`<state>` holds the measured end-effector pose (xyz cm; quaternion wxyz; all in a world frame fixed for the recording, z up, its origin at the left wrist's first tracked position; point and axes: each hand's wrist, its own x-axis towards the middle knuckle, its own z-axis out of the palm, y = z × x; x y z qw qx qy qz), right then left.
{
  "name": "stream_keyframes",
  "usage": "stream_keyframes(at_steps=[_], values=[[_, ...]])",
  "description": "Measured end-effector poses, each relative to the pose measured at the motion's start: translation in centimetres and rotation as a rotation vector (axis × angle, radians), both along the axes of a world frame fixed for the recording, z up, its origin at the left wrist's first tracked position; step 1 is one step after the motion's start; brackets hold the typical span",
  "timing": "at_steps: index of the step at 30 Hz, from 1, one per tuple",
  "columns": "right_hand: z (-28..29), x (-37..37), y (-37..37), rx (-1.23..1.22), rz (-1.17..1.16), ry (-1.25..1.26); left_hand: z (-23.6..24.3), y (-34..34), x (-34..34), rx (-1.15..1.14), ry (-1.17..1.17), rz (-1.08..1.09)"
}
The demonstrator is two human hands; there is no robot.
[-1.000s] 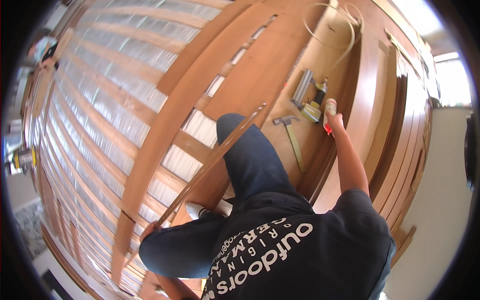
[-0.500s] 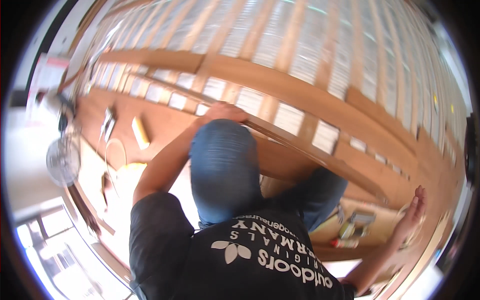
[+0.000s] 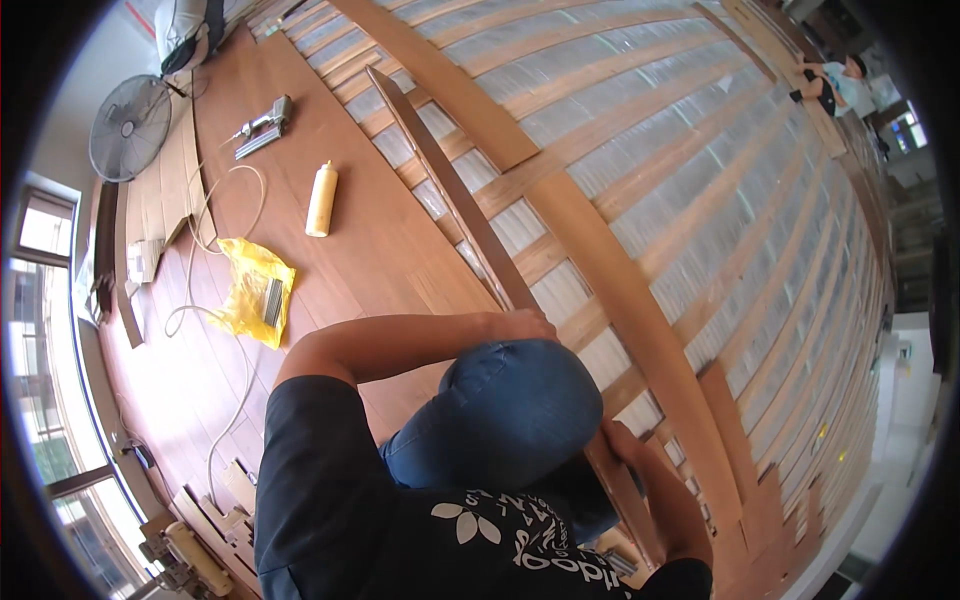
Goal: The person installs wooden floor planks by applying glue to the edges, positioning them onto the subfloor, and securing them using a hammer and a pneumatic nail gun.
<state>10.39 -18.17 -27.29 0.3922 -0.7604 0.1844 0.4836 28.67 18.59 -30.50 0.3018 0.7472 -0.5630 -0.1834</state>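
A long brown floorboard (image 3: 452, 190) stands tilted on its edge beside the laid floor (image 3: 375, 230), running diagonally past my knee. My left hand (image 3: 522, 325) is closed over its upper edge, just beyond my bent knee. Nearer to me, my right hand (image 3: 622, 440) grips the same floorboard on its right side; my knee and the board hide some of those fingers. Wooden joists (image 3: 640, 180) with clear plastic sheeting between them extend to the right of the board. Another long plank (image 3: 600, 250) lies across the joists.
On the laid floor are a nail gun (image 3: 264, 128) with a hose, a cream squeeze bottle (image 3: 321, 200) and a yellow plastic bag (image 3: 252, 290) holding metal strips. A fan (image 3: 130, 128) stands far left. One person (image 3: 190, 30) is at the top left, another (image 3: 835, 85) far right.
My view has turned, so the floorboard runs more steeply. My right hand, earlier off to the right and away from the board, has come in onto it. My left hand stays on the board.
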Motion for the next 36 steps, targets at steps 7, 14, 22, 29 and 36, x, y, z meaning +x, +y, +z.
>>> stream_keyframes(at_steps=[7, 14, 22, 29, 36], values=[[6.5, 5.9, 1.7, -0.54, 0.291, -0.35, 0.1, 5.2, 10.7, 0.17, -0.32, 0.403], [4.0, 8.0, -4.5, -0.757, 0.241, -0.555, 4.9, -0.5, 20.2, 0.563, -0.073, 0.163], [-4.5, 12.7, -1.5, -0.787, 0.125, -0.989, -2.9, 9.2, 28.9, 0.64, -0.401, 0.464], [-10.7, 13.4, 7.3, -0.68, -0.107, -1.07, -7.1, 16.3, 31.5, 0.89, -0.379, 0.398], [-13.6, 10.2, 6.5, -0.708, -0.129, -1.058, -10.9, 15.1, 29.5, 0.873, -0.348, 0.34]])
